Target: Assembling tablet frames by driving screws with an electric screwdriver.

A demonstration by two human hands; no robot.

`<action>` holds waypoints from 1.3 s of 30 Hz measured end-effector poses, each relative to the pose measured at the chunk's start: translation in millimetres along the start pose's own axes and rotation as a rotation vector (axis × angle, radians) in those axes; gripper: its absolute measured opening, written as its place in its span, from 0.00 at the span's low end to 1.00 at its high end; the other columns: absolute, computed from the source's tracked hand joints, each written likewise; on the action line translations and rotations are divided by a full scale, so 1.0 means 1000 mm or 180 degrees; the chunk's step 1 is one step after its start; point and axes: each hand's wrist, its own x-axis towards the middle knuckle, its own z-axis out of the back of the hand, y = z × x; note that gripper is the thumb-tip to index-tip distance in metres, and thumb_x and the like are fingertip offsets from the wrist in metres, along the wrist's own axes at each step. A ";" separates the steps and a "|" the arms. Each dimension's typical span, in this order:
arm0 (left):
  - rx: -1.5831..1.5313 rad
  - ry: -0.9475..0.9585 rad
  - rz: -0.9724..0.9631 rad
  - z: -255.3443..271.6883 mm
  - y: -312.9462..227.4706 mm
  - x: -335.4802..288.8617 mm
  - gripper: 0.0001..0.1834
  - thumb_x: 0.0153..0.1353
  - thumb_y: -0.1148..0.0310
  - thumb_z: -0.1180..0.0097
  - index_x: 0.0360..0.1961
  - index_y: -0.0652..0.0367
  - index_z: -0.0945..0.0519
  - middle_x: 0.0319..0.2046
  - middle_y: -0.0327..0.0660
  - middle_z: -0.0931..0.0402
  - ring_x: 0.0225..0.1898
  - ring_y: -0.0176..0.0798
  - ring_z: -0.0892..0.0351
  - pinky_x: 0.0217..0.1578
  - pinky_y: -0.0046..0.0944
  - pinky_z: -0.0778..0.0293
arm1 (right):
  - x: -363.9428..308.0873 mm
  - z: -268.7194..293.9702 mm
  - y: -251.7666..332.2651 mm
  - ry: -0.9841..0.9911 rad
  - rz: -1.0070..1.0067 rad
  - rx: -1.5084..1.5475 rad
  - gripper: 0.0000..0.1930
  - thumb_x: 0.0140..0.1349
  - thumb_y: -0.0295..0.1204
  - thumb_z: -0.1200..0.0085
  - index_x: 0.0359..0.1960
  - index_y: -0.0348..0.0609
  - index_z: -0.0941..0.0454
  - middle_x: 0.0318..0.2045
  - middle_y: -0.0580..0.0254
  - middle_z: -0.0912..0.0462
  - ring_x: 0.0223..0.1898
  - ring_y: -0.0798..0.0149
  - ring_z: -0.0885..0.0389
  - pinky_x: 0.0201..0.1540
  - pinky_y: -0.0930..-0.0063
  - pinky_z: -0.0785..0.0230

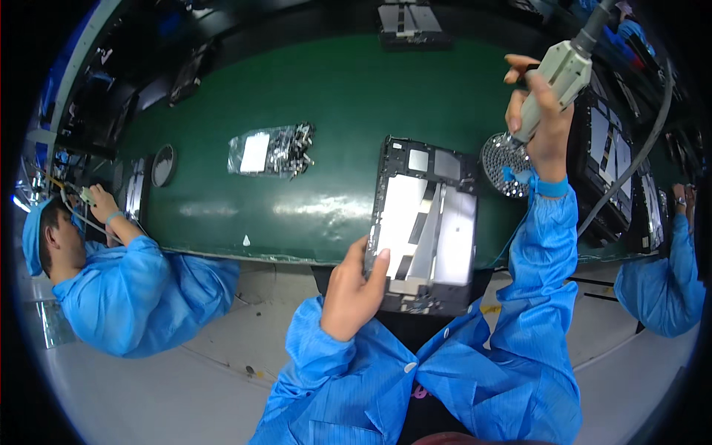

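Observation:
My left hand (pixel 356 291) grips the lower left edge of an opened tablet (pixel 409 222), thumb on top. The tablet is black-framed, with its pale battery panels and grey strips exposed, and its lower end reaches past the table's front edge. My right hand (pixel 547 122) is wrapped round a cream electric screwdriver (pixel 558 78), whose cable leaves at the upper right. The screwdriver's nose points down over a round screw tray (pixel 495 152) with many small holes, right of the tablet. I cannot tell whether the bit touches a screw. A blue band circles my right wrist.
On the green table (pixel 319 81), a clear bag of small metal parts (pixel 271 150) lies left of the tablet. Stacked tablets (pixel 610 159) stand at the right, another stack (pixel 410 22) at the far edge. Co-workers in blue (pixel 141 289) sit on both sides. A grey cable (pixel 644 148) hangs at the right.

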 end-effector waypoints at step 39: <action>0.0122 0.0476 -0.0021 -0.002 -0.131 0.543 0.52 0.42 0.58 0.21 0.61 0.81 0.35 0.56 0.59 0.25 0.49 0.53 0.18 0.49 0.49 0.21 | -0.005 0.030 0.000 -0.1030 -0.0130 -0.1015 0.14 0.59 0.37 0.38 0.38 0.40 0.19 0.27 0.58 0.16 0.29 0.66 0.18 0.35 0.68 0.26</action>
